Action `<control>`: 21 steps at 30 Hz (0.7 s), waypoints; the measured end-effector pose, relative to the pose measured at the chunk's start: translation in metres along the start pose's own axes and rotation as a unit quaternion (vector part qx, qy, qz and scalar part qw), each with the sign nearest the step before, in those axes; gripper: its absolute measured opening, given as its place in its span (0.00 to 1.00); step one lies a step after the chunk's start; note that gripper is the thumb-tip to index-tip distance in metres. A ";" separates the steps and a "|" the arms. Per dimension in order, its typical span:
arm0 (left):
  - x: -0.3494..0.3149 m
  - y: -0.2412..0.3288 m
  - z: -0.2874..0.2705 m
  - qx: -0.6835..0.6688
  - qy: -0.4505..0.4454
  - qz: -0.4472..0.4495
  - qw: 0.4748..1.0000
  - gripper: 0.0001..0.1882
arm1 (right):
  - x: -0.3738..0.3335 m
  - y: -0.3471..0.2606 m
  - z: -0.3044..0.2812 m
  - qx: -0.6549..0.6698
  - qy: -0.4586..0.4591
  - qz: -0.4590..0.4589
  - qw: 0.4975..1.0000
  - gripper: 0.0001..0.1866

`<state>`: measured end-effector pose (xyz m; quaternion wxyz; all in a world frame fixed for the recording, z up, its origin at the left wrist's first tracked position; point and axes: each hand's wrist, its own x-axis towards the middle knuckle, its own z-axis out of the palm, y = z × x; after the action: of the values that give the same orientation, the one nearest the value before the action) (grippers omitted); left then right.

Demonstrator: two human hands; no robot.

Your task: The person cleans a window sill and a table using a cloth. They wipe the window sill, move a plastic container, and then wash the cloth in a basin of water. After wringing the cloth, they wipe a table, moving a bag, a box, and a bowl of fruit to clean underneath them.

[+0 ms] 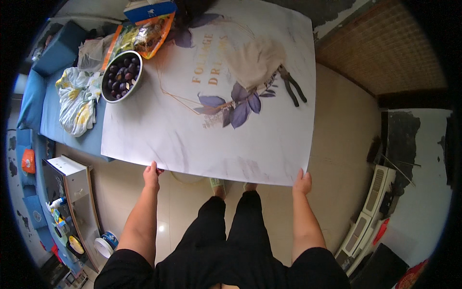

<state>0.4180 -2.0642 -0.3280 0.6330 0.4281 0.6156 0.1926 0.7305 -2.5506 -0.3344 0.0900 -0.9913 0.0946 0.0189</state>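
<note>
A white marble-patterned tablecloth (159,137) with purple leaves and gold lettering covers the table in front of me. My left hand (152,176) is closed on its near edge, toward the left. At the near right corner, my right hand (302,183) grips the same cloth, thumb on top. The fingers beneath the edge are mostly hidden. On the cloth's far right lie black-handled pliers (292,85), touching a crumpled beige cloth (257,62). A bowl of dark purple round fruit (122,77) stands at the left edge, far from both hands.
Behind the bowl are an orange and yellow food bag (149,36) and a blue box (150,10). A blue sofa (50,108) with a yellow-patterned cloth (79,101) runs along the left. A low cabinet (79,192) and white bucket (105,244) stand lower left. Long white units (368,207) lie right.
</note>
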 end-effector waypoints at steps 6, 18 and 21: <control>-0.002 -0.013 -0.004 0.207 0.143 0.027 0.967 0.18 | 0.001 -0.013 -0.016 0.035 -0.005 0.019 0.999 0.23; -0.043 0.001 0.180 0.470 0.176 0.241 0.831 0.34 | 0.149 -0.217 -0.011 0.067 -0.007 -0.307 0.949 0.33; -0.041 -0.004 0.191 0.515 0.227 0.211 0.799 0.35 | 0.181 -0.254 -0.001 0.032 -0.039 -0.286 0.957 0.34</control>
<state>0.5908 -2.1566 -0.3298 0.1052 0.7545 0.6443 0.0672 0.9563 -2.3387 -0.2985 0.1271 -0.9719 -0.1962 0.0276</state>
